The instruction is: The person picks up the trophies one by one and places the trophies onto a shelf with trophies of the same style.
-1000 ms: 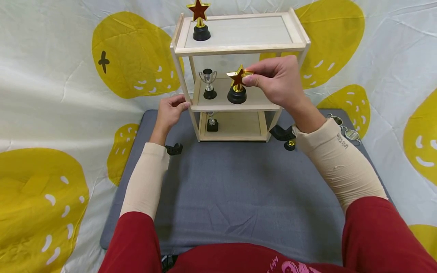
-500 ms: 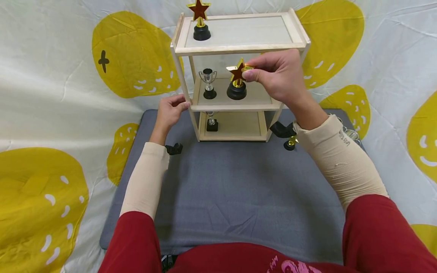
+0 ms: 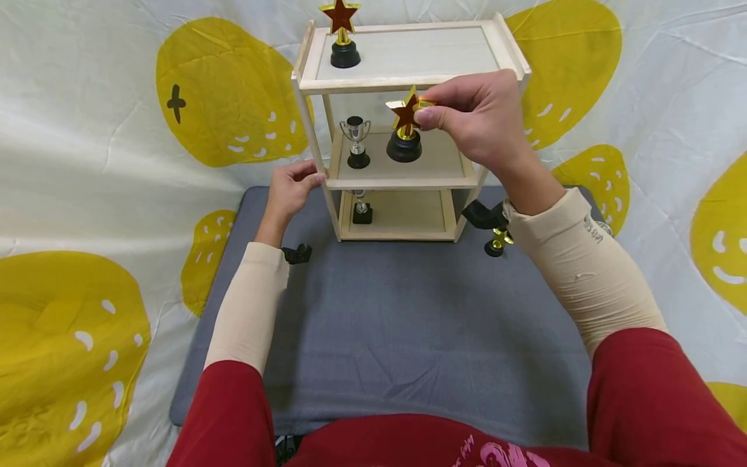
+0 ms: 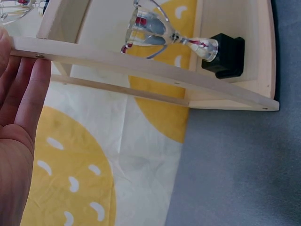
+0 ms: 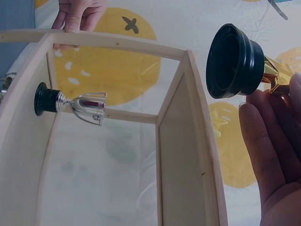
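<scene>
My right hand [image 3: 487, 113] pinches a gold star trophy [image 3: 405, 146] by one point of its star. The trophy is upright, its black base in front of the wooden shelf unit [image 3: 403, 183], overlapping the middle shelf in the head view. In the right wrist view the hollow underside of the trophy's base [image 5: 228, 61] shows, held out in front of the shelf. My left hand [image 3: 290, 194] grips the shelf's left front post, with thumb and fingers on either side of it in the left wrist view. Near it on the middle shelf stands a silver cup trophy [image 3: 357, 146].
Another star trophy [image 3: 344, 52] stands on the top shelf's left end. A second silver cup [image 3: 362, 213] is on the bottom shelf. Right of the shelf, on the grey table [image 3: 385, 324], a small gold trophy [image 3: 495, 246] stands partly behind the right wrist camera.
My right hand has risen a little, lifting the star trophy higher in front of the shelf. The left hand stays on the post.
</scene>
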`<control>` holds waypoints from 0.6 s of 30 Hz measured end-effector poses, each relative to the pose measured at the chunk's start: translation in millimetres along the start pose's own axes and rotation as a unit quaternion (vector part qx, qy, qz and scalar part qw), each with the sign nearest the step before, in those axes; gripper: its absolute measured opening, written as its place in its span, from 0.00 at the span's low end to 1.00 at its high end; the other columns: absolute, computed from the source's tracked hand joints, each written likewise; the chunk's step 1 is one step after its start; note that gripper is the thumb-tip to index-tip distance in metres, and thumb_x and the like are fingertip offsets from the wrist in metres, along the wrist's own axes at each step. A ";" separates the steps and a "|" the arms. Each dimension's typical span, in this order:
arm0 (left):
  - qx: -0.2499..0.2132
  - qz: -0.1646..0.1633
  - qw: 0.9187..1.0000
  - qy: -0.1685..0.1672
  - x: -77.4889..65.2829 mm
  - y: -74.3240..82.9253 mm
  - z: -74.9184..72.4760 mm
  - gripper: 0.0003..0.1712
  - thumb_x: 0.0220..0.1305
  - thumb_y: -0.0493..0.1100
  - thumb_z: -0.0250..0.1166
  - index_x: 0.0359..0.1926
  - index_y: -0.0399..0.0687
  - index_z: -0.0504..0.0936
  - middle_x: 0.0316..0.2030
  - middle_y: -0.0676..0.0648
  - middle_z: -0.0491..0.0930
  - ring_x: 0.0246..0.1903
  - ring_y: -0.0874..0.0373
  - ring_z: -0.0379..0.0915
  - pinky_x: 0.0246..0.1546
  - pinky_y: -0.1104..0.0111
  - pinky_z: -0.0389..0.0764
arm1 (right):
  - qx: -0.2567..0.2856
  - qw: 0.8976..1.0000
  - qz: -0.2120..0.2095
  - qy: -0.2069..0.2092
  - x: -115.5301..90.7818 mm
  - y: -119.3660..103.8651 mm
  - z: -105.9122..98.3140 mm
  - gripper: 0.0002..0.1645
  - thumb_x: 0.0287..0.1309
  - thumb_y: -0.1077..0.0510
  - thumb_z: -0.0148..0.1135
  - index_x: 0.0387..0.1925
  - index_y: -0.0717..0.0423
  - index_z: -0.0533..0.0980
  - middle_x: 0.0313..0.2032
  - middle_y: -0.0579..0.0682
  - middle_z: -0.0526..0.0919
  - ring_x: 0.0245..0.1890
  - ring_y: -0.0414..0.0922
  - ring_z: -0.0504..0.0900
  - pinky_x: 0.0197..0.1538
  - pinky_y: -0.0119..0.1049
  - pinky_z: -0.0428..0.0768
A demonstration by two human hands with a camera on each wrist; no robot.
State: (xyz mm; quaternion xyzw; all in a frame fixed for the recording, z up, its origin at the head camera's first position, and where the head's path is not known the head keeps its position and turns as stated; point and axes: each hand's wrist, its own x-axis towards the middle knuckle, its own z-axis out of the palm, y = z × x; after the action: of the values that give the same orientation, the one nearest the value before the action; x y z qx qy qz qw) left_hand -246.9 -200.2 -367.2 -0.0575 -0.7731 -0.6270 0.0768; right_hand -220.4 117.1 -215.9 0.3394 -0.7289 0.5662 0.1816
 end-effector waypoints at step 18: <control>-0.004 0.000 1.000 -0.001 -1.3 2.5 0.6 0.16 0.61 0.32 0.67 0.51 0.33 0.84 0.36 0.52 0.86 0.38 0.62 0.82 0.46 0.72 0.86 | 0.006 0.999 -0.031 0.002 10.2 -11.1 -4.1 0.06 0.49 0.72 0.71 0.31 0.75 0.84 0.28 0.36 0.88 0.29 0.34 0.88 0.36 0.24 0.85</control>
State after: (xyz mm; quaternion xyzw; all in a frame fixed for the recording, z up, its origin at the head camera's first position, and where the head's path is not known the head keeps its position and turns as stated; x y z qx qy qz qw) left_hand -245.2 -199.1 -365.1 -0.0580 -0.7706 -0.6301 0.0760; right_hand -220.3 116.7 -200.2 0.3618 -0.7139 0.5657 0.1988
